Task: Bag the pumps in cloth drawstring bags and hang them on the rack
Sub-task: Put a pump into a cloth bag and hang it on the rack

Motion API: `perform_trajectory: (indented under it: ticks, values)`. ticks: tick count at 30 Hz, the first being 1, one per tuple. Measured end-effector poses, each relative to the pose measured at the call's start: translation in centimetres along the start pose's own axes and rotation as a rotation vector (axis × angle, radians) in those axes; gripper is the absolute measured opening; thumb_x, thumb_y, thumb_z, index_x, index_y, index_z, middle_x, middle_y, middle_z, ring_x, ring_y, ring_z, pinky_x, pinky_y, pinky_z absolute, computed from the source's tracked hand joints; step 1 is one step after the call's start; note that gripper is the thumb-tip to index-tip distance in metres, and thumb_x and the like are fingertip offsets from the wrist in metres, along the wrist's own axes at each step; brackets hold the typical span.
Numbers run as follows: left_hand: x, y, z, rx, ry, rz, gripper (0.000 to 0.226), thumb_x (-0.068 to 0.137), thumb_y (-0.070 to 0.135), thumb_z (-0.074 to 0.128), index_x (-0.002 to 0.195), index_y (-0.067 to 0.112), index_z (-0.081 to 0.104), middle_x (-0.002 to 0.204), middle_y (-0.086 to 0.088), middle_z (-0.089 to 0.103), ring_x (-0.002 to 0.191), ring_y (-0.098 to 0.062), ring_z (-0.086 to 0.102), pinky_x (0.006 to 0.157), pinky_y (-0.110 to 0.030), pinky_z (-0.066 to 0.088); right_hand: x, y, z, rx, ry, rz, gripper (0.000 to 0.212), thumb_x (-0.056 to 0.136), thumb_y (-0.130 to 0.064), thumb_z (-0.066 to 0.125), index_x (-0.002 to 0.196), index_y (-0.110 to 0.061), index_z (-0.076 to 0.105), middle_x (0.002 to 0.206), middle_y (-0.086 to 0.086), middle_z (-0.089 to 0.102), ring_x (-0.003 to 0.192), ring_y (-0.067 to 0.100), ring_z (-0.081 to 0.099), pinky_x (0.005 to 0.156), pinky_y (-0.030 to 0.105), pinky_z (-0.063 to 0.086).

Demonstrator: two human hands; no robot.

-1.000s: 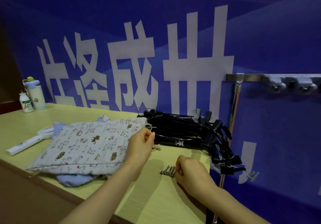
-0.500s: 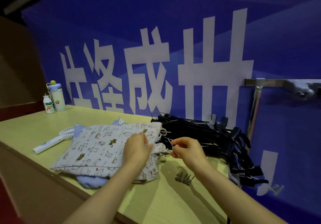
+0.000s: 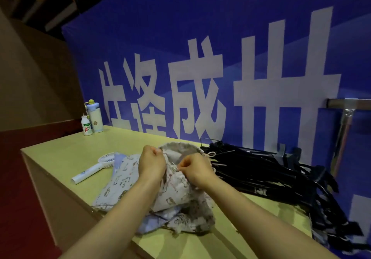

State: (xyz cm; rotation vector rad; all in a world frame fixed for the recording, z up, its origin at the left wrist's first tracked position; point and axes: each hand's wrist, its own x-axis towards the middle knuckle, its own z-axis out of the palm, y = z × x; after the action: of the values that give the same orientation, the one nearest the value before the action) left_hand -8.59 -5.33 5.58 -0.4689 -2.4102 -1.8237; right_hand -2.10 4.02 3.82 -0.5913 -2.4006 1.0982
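A white cloth drawstring bag (image 3: 176, 194) printed with small animals is lifted off a stack of similar bags (image 3: 118, 184) on the yellow table (image 3: 60, 154). My left hand (image 3: 151, 163) pinches the bag's rim on the left. My right hand (image 3: 193, 169) pinches the rim on the right, and something thin and metallic glints at its fingertips. The bag's mouth stands open behind my hands, its cord knot (image 3: 210, 154) hanging to the right. A pile of black pumps (image 3: 271, 176) lies to the right. The metal rack (image 3: 345, 126) stands at the far right.
A white handheld fan (image 3: 94, 168) lies left of the bags. A small bottle (image 3: 86, 125) and a light-blue flask (image 3: 95, 117) stand at the table's far left corner. A blue banner with large white characters (image 3: 200, 90) runs behind the table.
My right hand left the small metal clips on the table and came up to the bag. Both hands have lifted the top bag and spread its mouth. The view has swung left.
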Motion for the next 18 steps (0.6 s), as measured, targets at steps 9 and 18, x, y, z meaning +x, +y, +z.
perform_trajectory:
  ticks: [9, 18]
  values:
    - [2.3, 1.2, -4.3, -0.017, 0.124, 0.176, 0.016, 0.098, 0.022, 0.037, 0.091, 0.011, 0.046, 0.073, -0.002, 0.048, 0.072, -0.02, 0.046, 0.067, -0.032, 0.039, 1.9, -4.3, 2.5, -0.271, -0.205, -0.119, 0.029, 0.086, 0.005, 0.045, 0.059, 0.002, 0.055, 0.064, 0.021, 0.052, 0.054, 0.017, 0.03, 0.05, 0.028, 0.026]
    - [2.7, 3.7, 1.3, -0.091, 0.034, 0.135, 0.017, 0.098, 0.022, 0.037, 0.09, 0.011, 0.048, 0.083, -0.009, 0.053, 0.078, -0.023, 0.05, 0.066, -0.033, 0.042, 0.5, 0.5, -5.9, 0.144, 0.267, -0.147, 0.02, 0.094, -0.02, 0.052, 0.1, -0.011, 0.07, 0.094, 0.003, 0.071, 0.088, 0.018, 0.066, 0.086, 0.039, 0.054]
